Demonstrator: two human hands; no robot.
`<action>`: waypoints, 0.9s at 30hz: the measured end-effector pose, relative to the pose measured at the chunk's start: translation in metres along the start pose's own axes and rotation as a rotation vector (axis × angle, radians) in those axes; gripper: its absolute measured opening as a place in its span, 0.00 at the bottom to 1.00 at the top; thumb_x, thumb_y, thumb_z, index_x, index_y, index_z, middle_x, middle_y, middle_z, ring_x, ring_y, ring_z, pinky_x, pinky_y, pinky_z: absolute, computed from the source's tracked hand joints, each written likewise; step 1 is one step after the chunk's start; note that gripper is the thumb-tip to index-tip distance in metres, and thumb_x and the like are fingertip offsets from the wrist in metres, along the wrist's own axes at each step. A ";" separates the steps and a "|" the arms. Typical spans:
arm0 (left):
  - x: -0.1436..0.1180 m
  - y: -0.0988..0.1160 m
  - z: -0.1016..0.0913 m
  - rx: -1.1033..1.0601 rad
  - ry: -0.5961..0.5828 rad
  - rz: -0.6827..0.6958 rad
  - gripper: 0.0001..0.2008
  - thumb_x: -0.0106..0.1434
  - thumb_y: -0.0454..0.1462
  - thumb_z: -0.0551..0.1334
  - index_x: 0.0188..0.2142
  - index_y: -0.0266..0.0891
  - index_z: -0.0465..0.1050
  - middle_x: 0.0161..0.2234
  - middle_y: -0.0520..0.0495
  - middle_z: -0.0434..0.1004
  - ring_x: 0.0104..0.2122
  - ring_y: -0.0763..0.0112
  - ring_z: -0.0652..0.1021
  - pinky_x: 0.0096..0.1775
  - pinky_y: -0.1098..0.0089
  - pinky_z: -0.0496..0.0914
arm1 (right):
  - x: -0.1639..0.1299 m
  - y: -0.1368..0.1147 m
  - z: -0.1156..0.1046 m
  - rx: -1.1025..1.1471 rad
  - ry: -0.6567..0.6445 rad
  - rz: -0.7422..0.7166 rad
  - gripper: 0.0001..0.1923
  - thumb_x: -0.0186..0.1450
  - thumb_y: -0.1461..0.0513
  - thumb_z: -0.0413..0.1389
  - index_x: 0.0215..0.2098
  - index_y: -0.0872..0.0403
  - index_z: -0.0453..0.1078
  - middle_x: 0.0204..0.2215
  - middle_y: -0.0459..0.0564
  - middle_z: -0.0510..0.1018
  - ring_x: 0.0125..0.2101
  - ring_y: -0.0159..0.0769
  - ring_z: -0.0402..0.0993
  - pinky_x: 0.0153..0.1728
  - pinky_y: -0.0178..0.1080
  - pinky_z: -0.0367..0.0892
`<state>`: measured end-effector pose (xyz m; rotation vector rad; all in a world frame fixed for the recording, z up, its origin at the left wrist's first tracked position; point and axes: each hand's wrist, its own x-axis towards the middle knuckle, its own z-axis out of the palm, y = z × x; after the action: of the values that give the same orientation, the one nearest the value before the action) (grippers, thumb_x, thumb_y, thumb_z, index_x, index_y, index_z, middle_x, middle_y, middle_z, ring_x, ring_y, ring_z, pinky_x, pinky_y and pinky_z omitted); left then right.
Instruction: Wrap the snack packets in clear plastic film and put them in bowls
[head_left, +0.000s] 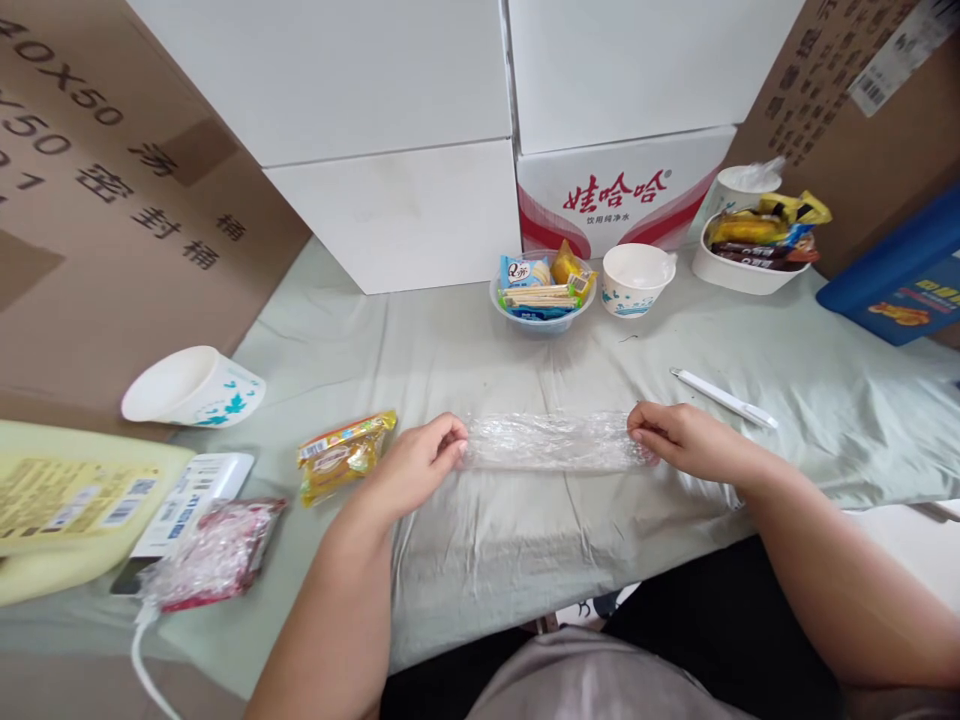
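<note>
- Centre of the frame: a crumpled strip of clear plastic wrap (553, 441) lies stretched sideways on the pale green cloth (825, 400) covering the table.
- Left hand (416, 465), centre-left: fingers curled, tips pinching the strip's left end.
- Right hand (686, 440), centre-right: thumb and fingers pressed together on the strip's right end; how much film sits between them cannot be told, as the wrap is nearly see-through.
- Risk, tearing: the film appears taut between the two pinches, so a harder outward pull could split it at either end.
- Risk, clinging: slack film would likely fold back on itself or stick to the cloth, bunching further.
- Risk, snagging: the yellow snack packet (345, 455) lies just beside the left hand; a sweep of the wrist could drag it along.
- Right of centre: a white pen (724, 398) lies near the right hand and could be knocked and roll.
- Upper centre: a clear bowl of snacks (541, 285) and a white paper bowl (636, 278) stand well apart from the strip.
- Left edge: a tipped paper cup (193, 387) lies on its side.
</note>
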<state>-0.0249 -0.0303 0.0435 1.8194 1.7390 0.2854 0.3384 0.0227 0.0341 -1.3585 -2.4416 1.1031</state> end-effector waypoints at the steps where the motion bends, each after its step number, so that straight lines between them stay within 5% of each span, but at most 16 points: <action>1: 0.004 -0.001 0.003 0.003 0.042 -0.049 0.07 0.64 0.42 0.53 0.35 0.43 0.66 0.28 0.54 0.76 0.29 0.68 0.77 0.34 0.69 0.66 | 0.002 0.001 0.003 -0.034 0.037 0.034 0.08 0.68 0.59 0.46 0.35 0.49 0.67 0.22 0.42 0.76 0.24 0.34 0.72 0.28 0.36 0.63; 5: 0.016 0.001 0.014 0.158 0.160 -0.189 0.07 0.65 0.42 0.54 0.38 0.45 0.68 0.28 0.52 0.78 0.32 0.65 0.79 0.35 0.69 0.65 | 0.010 0.000 0.016 -0.190 0.155 0.125 0.10 0.68 0.59 0.46 0.36 0.49 0.69 0.21 0.44 0.76 0.23 0.36 0.72 0.26 0.36 0.61; 15: 0.021 0.007 0.021 0.411 0.154 -0.235 0.09 0.68 0.40 0.52 0.42 0.43 0.70 0.37 0.45 0.79 0.39 0.60 0.78 0.38 0.66 0.66 | 0.029 -0.007 0.040 -0.495 0.374 0.245 0.15 0.71 0.54 0.46 0.42 0.52 0.71 0.33 0.53 0.81 0.30 0.42 0.76 0.29 0.39 0.62; 17: 0.017 0.009 0.023 0.424 0.243 -0.224 0.10 0.68 0.40 0.53 0.43 0.42 0.70 0.40 0.42 0.77 0.42 0.56 0.76 0.41 0.63 0.67 | 0.030 -0.007 0.040 -0.518 0.413 0.229 0.16 0.71 0.54 0.47 0.43 0.53 0.72 0.36 0.55 0.80 0.33 0.44 0.76 0.32 0.41 0.64; 21: 0.005 0.022 0.035 0.461 0.570 -0.062 0.12 0.67 0.40 0.54 0.45 0.38 0.72 0.48 0.36 0.69 0.50 0.50 0.69 0.51 0.55 0.65 | 0.027 -0.009 0.044 -0.533 0.535 -0.089 0.21 0.71 0.52 0.46 0.50 0.56 0.72 0.48 0.60 0.76 0.52 0.50 0.70 0.52 0.49 0.63; 24: 0.001 0.033 0.050 0.416 0.473 0.115 0.13 0.69 0.38 0.52 0.46 0.40 0.72 0.47 0.39 0.70 0.48 0.56 0.71 0.51 0.58 0.67 | 0.027 -0.013 0.057 -0.553 0.342 -0.419 0.30 0.70 0.46 0.47 0.62 0.55 0.63 0.63 0.58 0.65 0.64 0.54 0.53 0.62 0.57 0.49; 27: 0.007 0.029 0.052 0.491 0.329 0.028 0.16 0.68 0.38 0.53 0.53 0.40 0.70 0.47 0.39 0.71 0.47 0.55 0.72 0.46 0.60 0.70 | 0.028 -0.013 0.066 -0.575 0.139 -0.485 0.38 0.68 0.41 0.46 0.68 0.53 0.53 0.67 0.56 0.57 0.67 0.55 0.46 0.63 0.63 0.44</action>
<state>0.0284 -0.0369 0.0162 2.2428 2.1547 0.1857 0.2842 0.0056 -0.0114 -0.8112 -2.8643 0.1961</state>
